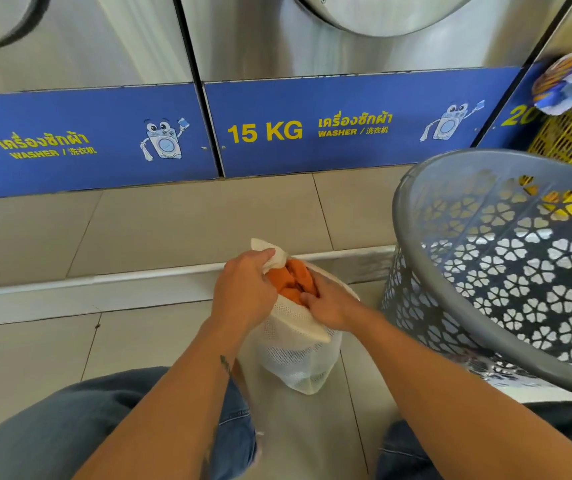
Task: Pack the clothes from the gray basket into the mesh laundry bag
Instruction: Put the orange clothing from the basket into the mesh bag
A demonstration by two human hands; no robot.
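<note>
Orange clothes [293, 282] in white mesh laundry bag [295, 355], centre frame; gray basket [450, 299], flower-shaped cutouts, right; blue washer panels [346, 109], yellow lettering, top.
</note>
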